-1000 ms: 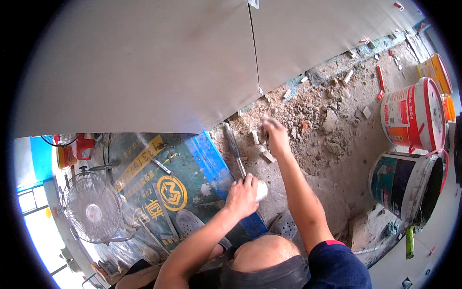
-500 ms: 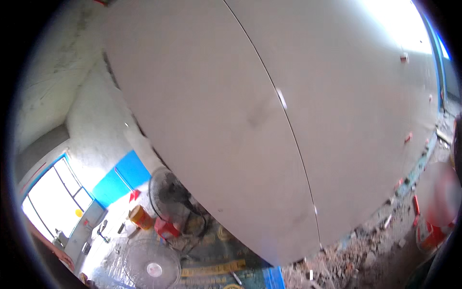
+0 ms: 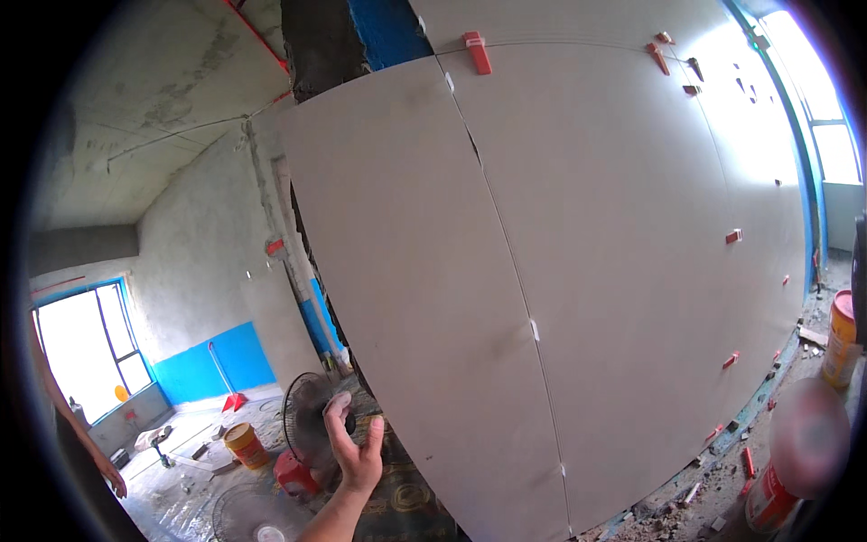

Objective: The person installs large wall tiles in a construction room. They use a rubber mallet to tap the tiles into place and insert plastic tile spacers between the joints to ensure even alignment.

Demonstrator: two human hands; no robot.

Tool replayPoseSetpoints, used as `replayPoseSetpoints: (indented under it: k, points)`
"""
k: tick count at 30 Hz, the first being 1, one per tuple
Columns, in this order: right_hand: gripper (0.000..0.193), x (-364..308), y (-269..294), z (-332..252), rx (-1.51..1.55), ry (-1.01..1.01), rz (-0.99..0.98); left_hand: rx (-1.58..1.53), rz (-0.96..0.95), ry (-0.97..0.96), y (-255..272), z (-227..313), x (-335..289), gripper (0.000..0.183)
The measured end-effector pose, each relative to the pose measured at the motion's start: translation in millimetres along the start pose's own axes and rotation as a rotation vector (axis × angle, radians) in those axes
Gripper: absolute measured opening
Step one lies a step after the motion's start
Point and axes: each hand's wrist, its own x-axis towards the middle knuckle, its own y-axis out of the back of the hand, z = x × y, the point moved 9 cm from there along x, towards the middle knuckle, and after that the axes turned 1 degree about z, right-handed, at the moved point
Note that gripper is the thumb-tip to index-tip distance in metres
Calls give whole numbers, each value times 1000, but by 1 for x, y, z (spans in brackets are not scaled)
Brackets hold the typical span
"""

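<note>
My left hand (image 3: 355, 443) is raised at the lower middle, beside the left edge of a large pale grey wall tile (image 3: 411, 271). Its thumb and fingers are apart, and I see nothing between them. To the right, across a narrow seam, stands a second large tile (image 3: 623, 253). White clips sit along this seam, one of them a clip (image 3: 534, 330) at mid height. Near the top, a red wedge (image 3: 477, 54) is pushed into a clip on the horizontal joint. My right hand is out of the picture.
A floor fan (image 3: 307, 415) stands behind my hand, near a yellow bucket (image 3: 245, 445). Another person's arm (image 3: 81, 434) hangs at the far left. Rubble (image 3: 686, 497) lies along the wall's foot, beside a red bucket (image 3: 769, 501) and a yellow bucket (image 3: 840, 339).
My left hand has come into view by the tile's left edge. The view has shifted upward, showing the top joint, its wedges and the bare wall above.
</note>
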Motion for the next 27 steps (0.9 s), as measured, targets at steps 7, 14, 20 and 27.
replayPoseSetpoints:
  k: [7, 14, 20, 27]
  points:
    - [61, 10, 40, -53, 31, 7, 63, 224, -23, -99, 7, 10, 32, 54]
    - [64, -7, 59, -67, 13, -72, 94, 585, -273, -640, -48, 108, 142, 63]
    - [67, -67, 53, -22, 28, -238, 12, 816, -195, -793, -108, 151, 251, 56]
    - [71, -145, 14, 37, -3, -462, -222, 830, -142, -831, -127, 153, 288, 50]
